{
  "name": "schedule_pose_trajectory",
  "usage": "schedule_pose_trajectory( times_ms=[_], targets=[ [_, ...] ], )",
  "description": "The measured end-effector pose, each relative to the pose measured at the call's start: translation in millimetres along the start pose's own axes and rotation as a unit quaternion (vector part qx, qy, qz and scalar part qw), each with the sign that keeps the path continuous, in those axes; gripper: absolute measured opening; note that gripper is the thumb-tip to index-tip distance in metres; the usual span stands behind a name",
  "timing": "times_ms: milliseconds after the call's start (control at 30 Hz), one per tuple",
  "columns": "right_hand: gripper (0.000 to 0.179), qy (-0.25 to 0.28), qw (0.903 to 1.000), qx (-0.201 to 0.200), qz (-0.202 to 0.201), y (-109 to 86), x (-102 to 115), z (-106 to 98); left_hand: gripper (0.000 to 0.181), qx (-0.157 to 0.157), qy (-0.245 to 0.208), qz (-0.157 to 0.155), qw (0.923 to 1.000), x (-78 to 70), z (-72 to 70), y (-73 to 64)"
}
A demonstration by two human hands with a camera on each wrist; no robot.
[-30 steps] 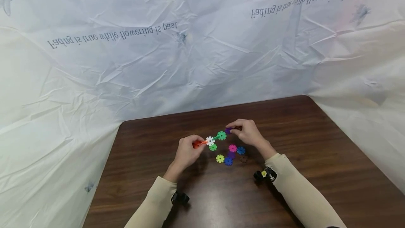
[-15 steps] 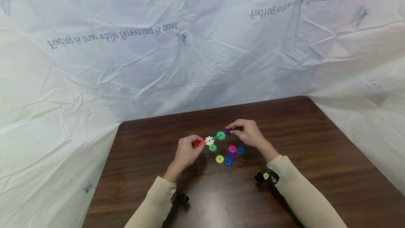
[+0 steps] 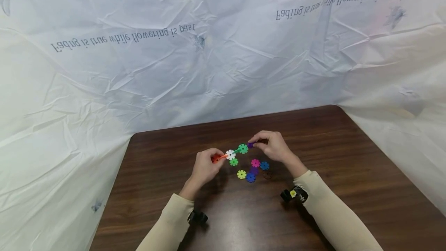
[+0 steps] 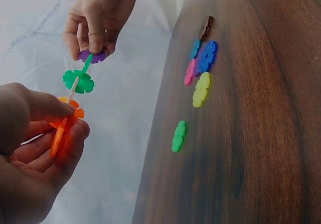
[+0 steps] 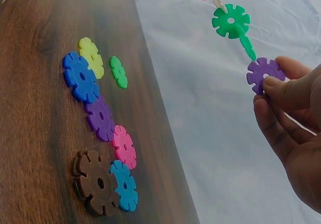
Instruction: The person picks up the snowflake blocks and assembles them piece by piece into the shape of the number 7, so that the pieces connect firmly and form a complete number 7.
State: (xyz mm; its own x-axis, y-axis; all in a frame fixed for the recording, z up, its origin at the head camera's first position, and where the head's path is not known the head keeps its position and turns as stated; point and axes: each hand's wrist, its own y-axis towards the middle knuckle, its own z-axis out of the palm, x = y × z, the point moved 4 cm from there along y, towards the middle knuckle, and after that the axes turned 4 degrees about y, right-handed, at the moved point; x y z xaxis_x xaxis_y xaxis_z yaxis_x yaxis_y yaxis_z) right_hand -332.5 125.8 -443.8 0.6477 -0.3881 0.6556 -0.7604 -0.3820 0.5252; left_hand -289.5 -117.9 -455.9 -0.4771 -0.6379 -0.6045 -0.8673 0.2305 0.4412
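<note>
My left hand (image 3: 204, 166) grips the orange end (image 4: 59, 136) of a chain of notched plastic snowflake discs above the table. From there the chain runs through a white disc (image 3: 228, 152) to a green disc (image 5: 221, 24) and a second green disc (image 5: 247, 45), edge-on in the right wrist view. At the far end, my right hand (image 3: 273, 145) pinches a purple disc (image 5: 257, 73) between thumb and fingers. The purple rim meets the edge-on green disc; how deep their slots sit in each other cannot be told. Fingers partly cover the orange discs.
On the dark wood table (image 3: 156, 204) below lie loose discs: light green (image 5: 119, 72), yellow (image 5: 90, 53), dark blue (image 5: 75, 78), purple (image 5: 98, 123), pink (image 5: 120, 143), light blue (image 5: 128, 191) and brown (image 5: 90, 176). A white printed sheet (image 3: 223, 69) hangs behind the table.
The purple disc in my right hand has shifted very slightly left, towards the green end of the chain. My left hand and the loose discs look almost unchanged.
</note>
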Motion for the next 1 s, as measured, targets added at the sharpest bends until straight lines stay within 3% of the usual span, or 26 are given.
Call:
schedule_pose_trajectory(
  times_ms=[1000],
  targets=[
    [0.023, 0.029, 0.9995, -0.01, -0.01, -4.2, -2.9, 2.4, 0.004, 0.002, 0.007, 0.005, 1.0, -0.8, -0.5, -2.0]
  ],
)
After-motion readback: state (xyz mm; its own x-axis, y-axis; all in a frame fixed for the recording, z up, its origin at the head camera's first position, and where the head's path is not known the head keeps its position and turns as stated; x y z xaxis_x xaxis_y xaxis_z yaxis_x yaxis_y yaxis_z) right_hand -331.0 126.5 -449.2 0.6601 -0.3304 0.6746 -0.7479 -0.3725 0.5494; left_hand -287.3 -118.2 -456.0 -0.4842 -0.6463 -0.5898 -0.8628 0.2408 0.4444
